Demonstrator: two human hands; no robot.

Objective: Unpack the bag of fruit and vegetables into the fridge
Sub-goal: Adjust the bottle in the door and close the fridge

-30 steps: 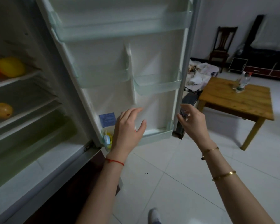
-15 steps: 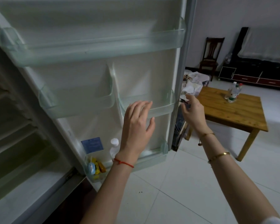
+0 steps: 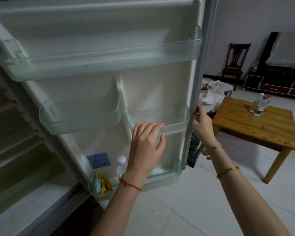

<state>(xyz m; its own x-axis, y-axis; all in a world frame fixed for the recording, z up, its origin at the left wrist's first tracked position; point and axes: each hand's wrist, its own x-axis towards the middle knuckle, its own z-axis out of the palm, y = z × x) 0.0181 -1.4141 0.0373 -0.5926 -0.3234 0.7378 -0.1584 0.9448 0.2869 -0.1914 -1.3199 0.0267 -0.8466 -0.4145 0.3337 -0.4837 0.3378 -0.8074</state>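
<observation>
The fridge door (image 3: 99,40) stands wide open and fills most of the view, its clear bins facing me. My left hand (image 3: 146,147) hovers flat with fingers apart in front of the small middle-right bin (image 3: 174,126), holding nothing. My right hand (image 3: 200,123) curls its fingers around the door's outer edge at that bin's height. The fridge's inner shelves (image 3: 10,133) show dimly at the far left. No bag, fruit or vegetables are in view.
The bottom door bin holds yellow and blue packets (image 3: 101,184) and a white-capped bottle (image 3: 121,163). A wooden table (image 3: 255,126) with water bottles (image 3: 260,104) stands to the right on the white tile floor. A dark chair (image 3: 235,63) and a low cabinet are farther back.
The view swung right, away from the shelves with fruit, toward the door. Both hands rose; my right hand reached the door's outer edge and closed its fingers on it.
</observation>
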